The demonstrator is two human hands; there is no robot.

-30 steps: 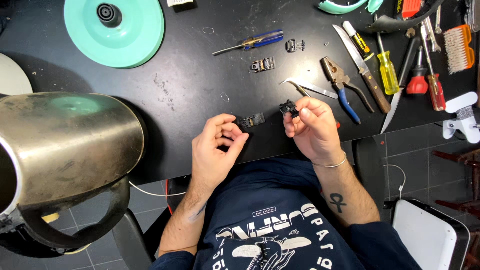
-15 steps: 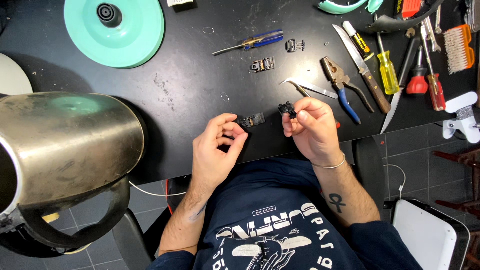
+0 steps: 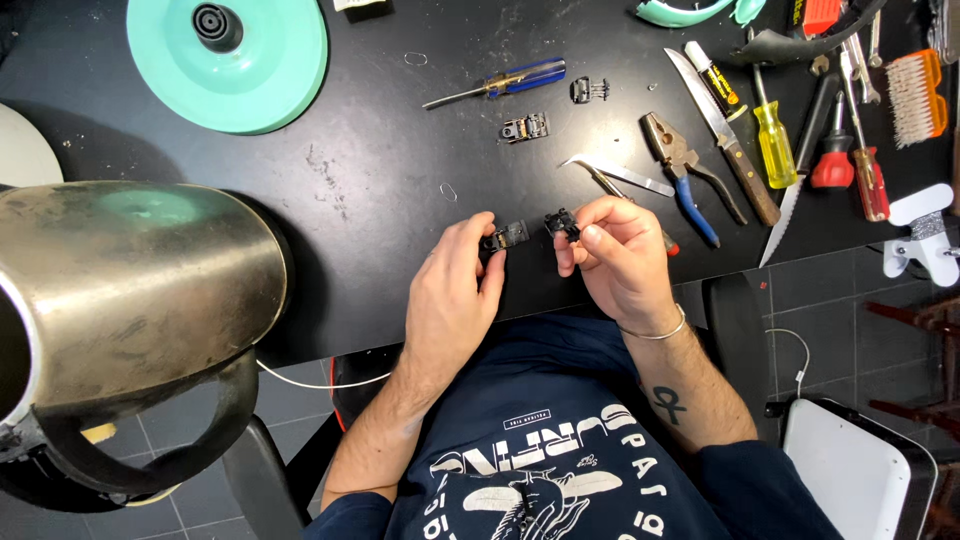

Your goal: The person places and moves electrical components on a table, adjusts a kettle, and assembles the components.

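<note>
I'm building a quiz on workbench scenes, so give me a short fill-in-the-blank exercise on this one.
1. Each hand, the left hand and the right hand, pinches a small ____ part.
2. The round lid is ____ in colour.
3. The pliers have ____ handles.

Missing words: black; turquoise; blue

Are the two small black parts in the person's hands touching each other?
Apart. The head view shows bare black table between the left part and the right part.

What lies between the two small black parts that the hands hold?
Nothing: in the head view only bare black table shows between the left part and right part.
</note>
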